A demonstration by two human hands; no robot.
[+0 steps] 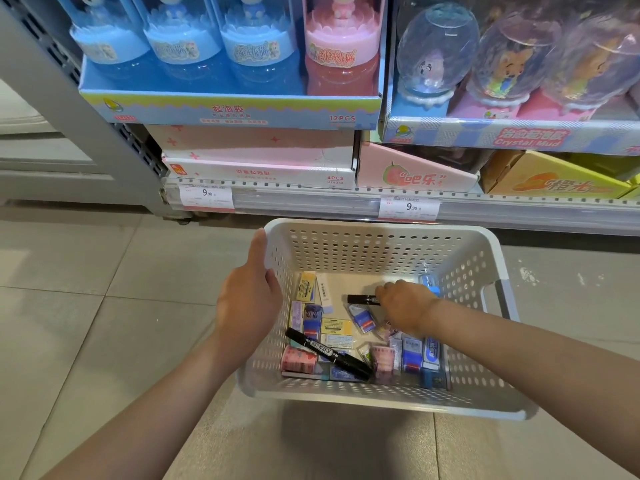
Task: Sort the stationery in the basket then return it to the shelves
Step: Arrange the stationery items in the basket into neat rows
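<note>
The shelving unit (346, 199) fills the top of your view: grey metal, with a perforated upright at its left end and a clear price rail along its front edge. On it stand cardboard display trays of domed plastic toy jars, blue ones and one pink, above flat pink boxes.

Below the shelf front, the basket (381, 237) sits over pale floor tiles (86, 289). It is white rigid plastic, rectangular, with rounded corners and walls pierced by rows of small round holes.

Your left hand (249, 299) grips the basket's left rim, thumb lying along the rim toward the far left corner, fingers curled over the edge.

Your right hand (405, 303) reaches down inside, toward the right wall, fingers bent and pinching one end of a short black marker (362, 299).

A longer black marker (329, 355) with a white label lies diagonally near the front wall. Small boxed erasers (362, 318) in blue, yellow and white wrappers, plus pink tape rolls (298, 358), are scattered across the basket floor.
</note>
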